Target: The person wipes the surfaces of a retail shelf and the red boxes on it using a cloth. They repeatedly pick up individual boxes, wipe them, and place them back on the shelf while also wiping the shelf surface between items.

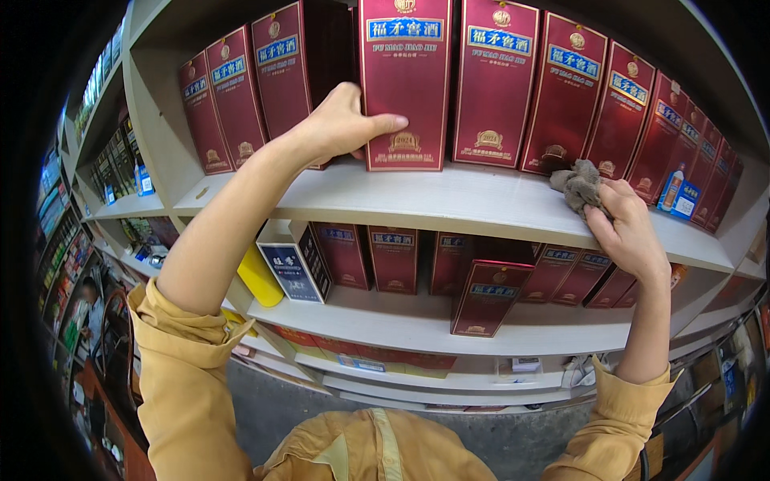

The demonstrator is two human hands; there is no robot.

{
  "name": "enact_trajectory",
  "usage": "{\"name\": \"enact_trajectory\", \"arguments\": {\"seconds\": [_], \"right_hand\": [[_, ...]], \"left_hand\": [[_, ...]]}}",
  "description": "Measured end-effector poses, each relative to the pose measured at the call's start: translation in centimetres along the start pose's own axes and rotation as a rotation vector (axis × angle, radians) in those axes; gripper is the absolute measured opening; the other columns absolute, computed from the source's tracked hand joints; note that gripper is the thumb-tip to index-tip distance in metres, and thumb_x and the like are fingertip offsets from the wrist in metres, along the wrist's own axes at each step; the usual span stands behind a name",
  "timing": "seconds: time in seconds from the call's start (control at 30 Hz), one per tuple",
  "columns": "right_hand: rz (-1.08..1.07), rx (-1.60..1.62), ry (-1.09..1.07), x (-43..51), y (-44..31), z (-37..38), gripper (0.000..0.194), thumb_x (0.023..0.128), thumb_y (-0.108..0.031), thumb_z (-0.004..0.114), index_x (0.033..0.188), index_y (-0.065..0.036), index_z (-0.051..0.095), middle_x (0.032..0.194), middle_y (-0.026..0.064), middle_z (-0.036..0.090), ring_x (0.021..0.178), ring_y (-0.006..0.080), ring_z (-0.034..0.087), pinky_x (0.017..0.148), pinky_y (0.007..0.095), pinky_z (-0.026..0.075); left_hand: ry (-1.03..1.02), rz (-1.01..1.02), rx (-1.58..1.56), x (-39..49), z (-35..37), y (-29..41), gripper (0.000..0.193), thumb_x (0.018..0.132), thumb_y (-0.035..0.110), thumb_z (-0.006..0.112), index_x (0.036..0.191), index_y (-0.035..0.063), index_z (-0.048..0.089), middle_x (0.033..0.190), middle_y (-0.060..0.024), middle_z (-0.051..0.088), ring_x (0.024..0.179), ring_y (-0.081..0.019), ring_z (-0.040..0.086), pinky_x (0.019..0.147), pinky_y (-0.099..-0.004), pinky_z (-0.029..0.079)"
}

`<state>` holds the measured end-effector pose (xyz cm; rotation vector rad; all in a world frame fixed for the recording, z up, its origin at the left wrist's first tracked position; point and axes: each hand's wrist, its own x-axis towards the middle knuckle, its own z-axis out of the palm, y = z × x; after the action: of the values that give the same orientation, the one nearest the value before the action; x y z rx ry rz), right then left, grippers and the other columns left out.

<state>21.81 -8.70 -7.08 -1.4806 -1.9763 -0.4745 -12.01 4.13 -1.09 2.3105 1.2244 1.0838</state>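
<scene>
My left hand (352, 123) grips a tall dark-red liquor box (415, 84) by its left side, thumb across the front and fingers out of sight behind it. That box stands forward of its neighbours, near the front edge of the upper white shelf (385, 192). In my right hand (628, 231) is a crumpled grey cloth (579, 185), held at the shelf's front edge, before the boxes on the right. Another red box (496, 90) stands just right of the gripped one. To the left, a dark gap separates it from a further red box (280, 72).
A lower shelf (361, 315) holds more red boxes, one jutting forward (490, 297), a dark-blue and white carton (295, 270) and a yellow cylinder (260, 276). A blue price card (680, 195) stands at the upper right. Far left, a person (93, 309) is by other shelves.
</scene>
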Motion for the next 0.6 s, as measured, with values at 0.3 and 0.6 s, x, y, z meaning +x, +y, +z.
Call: {"name": "enact_trajectory", "arguments": {"seconds": [0.3,0.6], "right_hand": [[-0.112,0.086,0.07,-0.3,1.0,0.6,0.019,0.082,-0.012,0.057,0.081,0.006,0.052,0.083,0.0211,0.055,0.083,0.0371,0.052,0.074,0.0422,0.043],[-0.157,0.095,0.069,0.0,1.4,0.4,0.021,0.081,-0.014,0.057,0.081,0.006,0.052,0.082,0.022,0.054,0.081,0.0378,0.052,0.074,0.0442,0.042]], "left_hand": [[0.036,-0.198,-0.059,2.5,1.9,-0.1,0.071,0.084,0.03,0.075,0.124,-0.0133,0.036,0.116,-0.0281,0.056,0.102,-0.0305,0.065,0.071,-0.0365,0.062],[-0.069,-0.085,-0.139,3.7,1.4,-1.4,0.058,0.087,0.025,0.073,0.119,-0.0127,0.042,0.11,-0.0255,0.061,0.095,-0.0283,0.067,0.066,-0.0367,0.063]]}}
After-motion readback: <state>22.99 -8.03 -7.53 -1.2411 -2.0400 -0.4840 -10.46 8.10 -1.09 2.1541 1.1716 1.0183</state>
